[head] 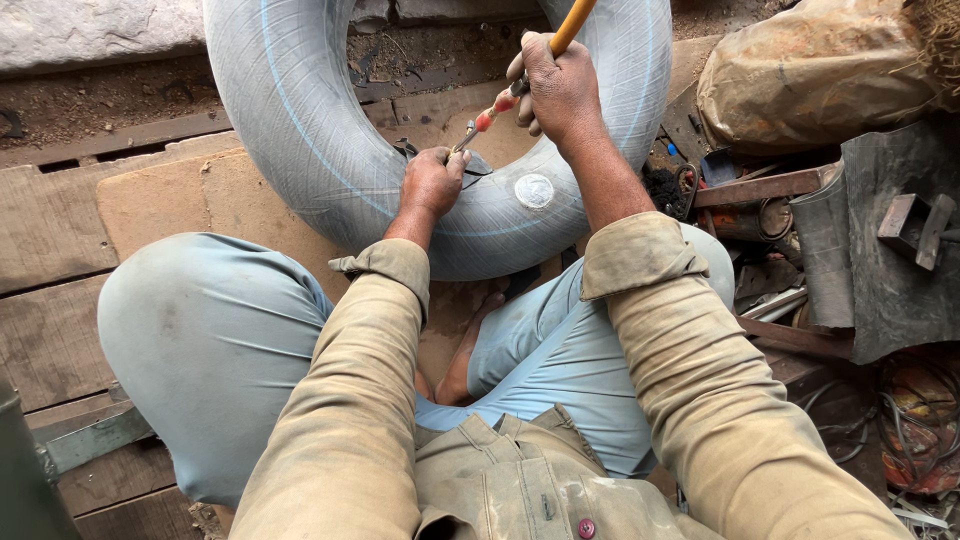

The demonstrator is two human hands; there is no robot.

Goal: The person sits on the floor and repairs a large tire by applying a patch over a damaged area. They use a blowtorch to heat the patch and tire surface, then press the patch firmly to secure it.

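Note:
A large grey inflated inner tube (300, 130) with thin blue lines rests on the boards in front of my crossed legs. A round pale patch (534, 190) sits on its near side. My left hand (432, 182) pinches the tube's valve stem on the inner rim. My right hand (560, 85) grips an orange air hose (570, 25) whose red-and-metal nozzle (490, 115) points down at the valve by my left fingers.
Worn wooden boards (60, 230) and a cardboard sheet (200, 200) lie under the tube. At the right are a brown sack (810, 80), scrap metal bars (760, 188), rubber sheet (880, 260) and tangled wire (915, 420). Dirt ground (100, 95) lies beyond.

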